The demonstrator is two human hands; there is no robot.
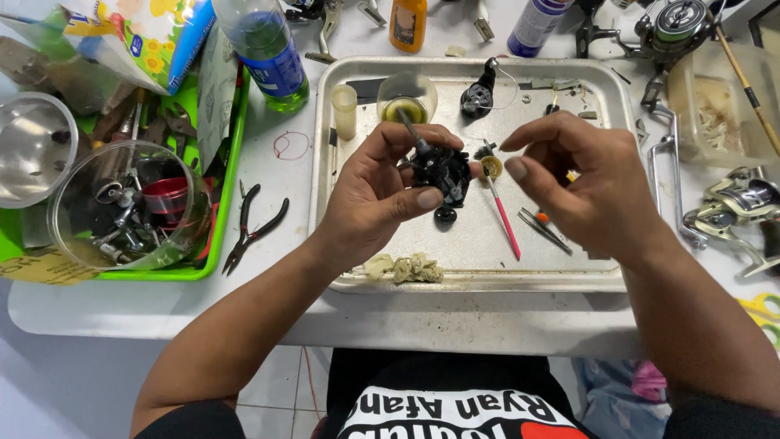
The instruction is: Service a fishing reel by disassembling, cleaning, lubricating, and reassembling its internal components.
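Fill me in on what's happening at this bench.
A person sits over a metal tray. The left hand holds a small black reel body above it; the right hand hovers beside it, fingers pinched together. A pink-handled tool, tweezers and a wad of tissue lie on the tray. Black pliers rest left of it.

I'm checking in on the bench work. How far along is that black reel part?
Done: the black reel body is stripped, with a black side piece, small parts and a pink-handled tool lying loose in the metal tray. In hand: the left hand holds the body while the right hand pinches something too small to identify. Left: those loose parts remain off the body.
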